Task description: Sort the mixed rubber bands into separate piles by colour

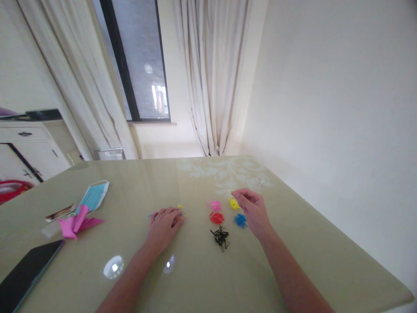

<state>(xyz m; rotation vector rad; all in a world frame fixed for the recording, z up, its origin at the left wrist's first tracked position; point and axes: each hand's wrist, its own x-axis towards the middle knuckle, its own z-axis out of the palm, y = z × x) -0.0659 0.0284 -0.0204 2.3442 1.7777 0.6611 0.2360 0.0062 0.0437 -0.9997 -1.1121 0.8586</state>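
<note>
My left hand [165, 224] lies palm down on the table, fingers spread over a group of small coloured pieces. Bits of yellow [180, 206] and blue show at its edges; the rest is hidden beneath. My right hand [252, 208] is raised just over a yellow pile [233, 203], thumb and forefinger pinched together. What they hold, if anything, is too small to make out. Close to that hand is a blue pile [240, 220]. Between the hands are a pink pile [215, 205], a red pile [216, 218] and a black pile [220, 238], all of thin strands like rubber bands.
On the left lie a blue face mask [95, 195], a folded pink paper shape [76, 224], a thin packet [59, 212] and a dark tablet [31, 269]. The glossy table [202, 282] meets a white wall [342, 108] on the right.
</note>
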